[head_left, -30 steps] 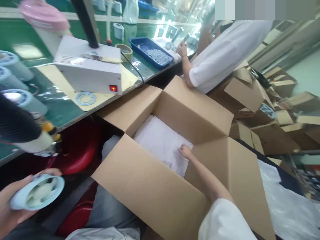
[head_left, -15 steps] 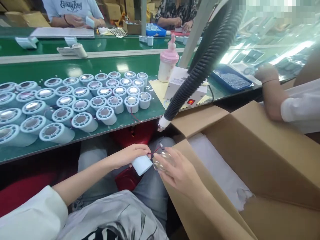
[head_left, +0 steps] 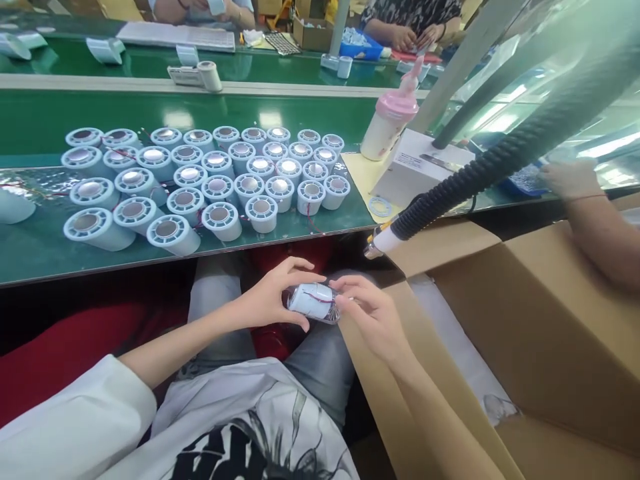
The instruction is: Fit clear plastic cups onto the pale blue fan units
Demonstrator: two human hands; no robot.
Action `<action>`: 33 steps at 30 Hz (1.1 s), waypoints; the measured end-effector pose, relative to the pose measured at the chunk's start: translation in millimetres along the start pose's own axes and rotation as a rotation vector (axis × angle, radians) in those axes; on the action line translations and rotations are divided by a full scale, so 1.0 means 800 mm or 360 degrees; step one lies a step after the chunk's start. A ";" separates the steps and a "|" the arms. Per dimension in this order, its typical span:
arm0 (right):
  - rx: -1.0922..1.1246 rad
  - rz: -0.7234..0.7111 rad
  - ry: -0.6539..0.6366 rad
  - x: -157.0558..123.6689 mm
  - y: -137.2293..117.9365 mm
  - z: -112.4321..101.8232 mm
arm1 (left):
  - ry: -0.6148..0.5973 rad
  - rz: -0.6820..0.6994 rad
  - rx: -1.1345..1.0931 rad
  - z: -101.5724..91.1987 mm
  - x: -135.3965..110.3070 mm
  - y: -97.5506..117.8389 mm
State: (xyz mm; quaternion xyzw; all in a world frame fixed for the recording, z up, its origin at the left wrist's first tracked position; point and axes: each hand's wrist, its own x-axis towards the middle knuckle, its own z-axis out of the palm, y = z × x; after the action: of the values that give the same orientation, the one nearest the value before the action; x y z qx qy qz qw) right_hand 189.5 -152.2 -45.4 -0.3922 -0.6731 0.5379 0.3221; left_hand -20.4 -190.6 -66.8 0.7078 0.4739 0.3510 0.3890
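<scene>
Over my lap, my left hand point(head_left: 273, 298) and my right hand point(head_left: 373, 313) both grip one small pale-blue fan cylinder point(head_left: 314, 301) with a thin red wire across it. Its right end sits inside a clear plastic bag that my right fingers pinch. Several more of these pale-blue cylinders point(head_left: 210, 183) stand in rows on the green bench point(head_left: 40, 257) just beyond my hands. A black ribbed hose point(head_left: 505, 160) ends in a nozzle a little above and to the right of my hands.
An open cardboard box point(head_left: 545, 313) lined with white sheet stands at my right knee. A white machine point(head_left: 420, 170) and pink-capped bottle point(head_left: 393, 120) sit on the bench. A co-worker's arm point(head_left: 593, 220) reaches in at right; other people work across the belt.
My view swung from the box to the bench. My right hand left the box carrying a clear bag and met my left hand; the fan cylinder now sits partly inside the bag.
</scene>
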 end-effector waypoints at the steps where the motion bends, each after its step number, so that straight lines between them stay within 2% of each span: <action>1: 0.0090 0.0051 0.0023 0.001 0.001 0.000 | -0.0061 -0.0005 -0.0092 0.000 -0.001 -0.001; 4: 0.0339 0.0221 0.0044 0.002 0.003 -0.004 | -0.0237 -0.0135 -0.0443 -0.002 -0.001 0.003; 6: 0.0453 0.0237 0.0024 0.001 0.003 -0.008 | -0.0253 -0.0213 -0.0577 -0.002 -0.001 0.010; 8: 0.0357 0.0076 -0.0083 -0.003 0.003 -0.011 | -0.0190 -0.0291 -0.0694 -0.001 -0.002 0.017; 12: -0.0332 -0.0402 -0.0253 -0.013 0.004 -0.016 | -0.0106 -0.0556 -0.1036 0.003 -0.007 0.027; 15: -0.0447 -0.0524 -0.0274 -0.020 0.007 -0.018 | -0.0173 -0.0615 -0.1051 0.003 -0.011 0.029; 20: -0.0111 -0.0281 -0.0350 -0.024 0.010 -0.020 | -0.0228 -0.0362 -0.0876 -0.005 -0.014 0.030; 33: 0.0378 0.0104 -0.0472 -0.023 -0.007 -0.017 | -0.0248 -0.0120 -0.0557 -0.014 -0.018 0.036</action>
State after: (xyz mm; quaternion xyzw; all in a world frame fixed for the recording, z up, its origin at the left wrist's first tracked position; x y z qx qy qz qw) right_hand 208.9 -162.7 -37.7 -0.2894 -0.6320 0.6755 0.2458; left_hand -23.1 -209.1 -38.2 0.6361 0.4004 0.3573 0.5544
